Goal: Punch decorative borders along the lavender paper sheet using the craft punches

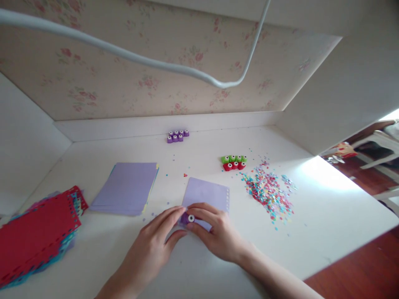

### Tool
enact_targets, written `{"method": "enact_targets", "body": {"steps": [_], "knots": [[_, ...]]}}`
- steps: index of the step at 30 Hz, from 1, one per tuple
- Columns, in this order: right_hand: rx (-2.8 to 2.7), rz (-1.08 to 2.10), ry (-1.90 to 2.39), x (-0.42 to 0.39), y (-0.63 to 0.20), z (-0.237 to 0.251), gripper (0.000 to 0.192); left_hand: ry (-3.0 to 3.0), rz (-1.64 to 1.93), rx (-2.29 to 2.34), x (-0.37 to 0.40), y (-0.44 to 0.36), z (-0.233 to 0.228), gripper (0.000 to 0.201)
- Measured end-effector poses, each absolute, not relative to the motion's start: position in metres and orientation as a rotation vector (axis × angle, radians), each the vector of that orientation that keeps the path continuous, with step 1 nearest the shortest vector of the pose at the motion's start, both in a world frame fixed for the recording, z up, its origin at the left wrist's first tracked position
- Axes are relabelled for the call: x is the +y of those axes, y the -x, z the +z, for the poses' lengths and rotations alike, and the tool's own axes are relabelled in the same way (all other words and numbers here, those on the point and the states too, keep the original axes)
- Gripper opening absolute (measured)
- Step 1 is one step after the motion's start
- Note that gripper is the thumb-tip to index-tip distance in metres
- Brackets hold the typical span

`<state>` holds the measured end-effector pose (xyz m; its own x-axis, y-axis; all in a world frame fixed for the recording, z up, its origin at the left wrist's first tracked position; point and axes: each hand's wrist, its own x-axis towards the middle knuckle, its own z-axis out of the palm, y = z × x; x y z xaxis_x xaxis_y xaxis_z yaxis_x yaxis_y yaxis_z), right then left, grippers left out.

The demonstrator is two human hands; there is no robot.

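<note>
A small purple craft punch (187,218) with a white and black round button sits at the lower left corner of a lilac paper sheet (206,193). My right hand (216,230) grips this punch from the right, fingers behind it and thumb in front. From the left, my left hand (156,236) closes around the same punch, fingertips at its far side and thumb near its front. The fingers partly hide the punch and the sheet's lower edge. A row of punched holes runs along the sheet's right edge.
Lilac paper is stacked (127,187) at left, beside punched red sheets (40,236). Several purple punches (176,137) stand near the wall. Green punches (233,159) and red punches (233,166) stand near a confetti pile (269,189). A white cable (140,60) hangs overhead.
</note>
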<state>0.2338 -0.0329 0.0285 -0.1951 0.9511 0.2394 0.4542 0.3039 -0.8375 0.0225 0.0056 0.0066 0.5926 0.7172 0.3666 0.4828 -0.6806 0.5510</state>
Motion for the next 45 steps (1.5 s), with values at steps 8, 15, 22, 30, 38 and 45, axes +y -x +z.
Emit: {"method": "enact_targets", "body": {"steps": [8, 15, 22, 30, 38, 45], "knots": [[-1.306, 0.442, 1.927, 0.054, -0.342, 0.044, 0.041, -2.463, 0.905, 0.937, 0.009, -0.011, 0.009, 0.023], [-1.213, 0.177, 2.333, 0.117, -0.438, 0.045, 0.039, -2.557, 0.883, 0.969, 0.007, -0.010, 0.010, 0.019], [-1.267, 0.104, 2.524, 0.129, -0.449, 0.027, 0.036, -2.611, 0.892, 1.018, 0.012, -0.006, 0.014, 0.018], [-1.336, 0.042, 2.596, 0.127, -0.440, 0.033, 0.038, -2.614, 0.843, 1.058, 0.014, -0.003, 0.010, 0.021], [-1.773, 0.094, 2.218, 0.156, -0.362, 0.048, 0.033, -2.580, 0.697, 1.010, 0.009, -0.012, 0.009, 0.022], [-2.034, 0.247, 1.876, 0.222, -0.256, 0.021, 0.045, -2.601, 0.609, 0.913, 0.003, -0.016, 0.003, 0.018]]}}
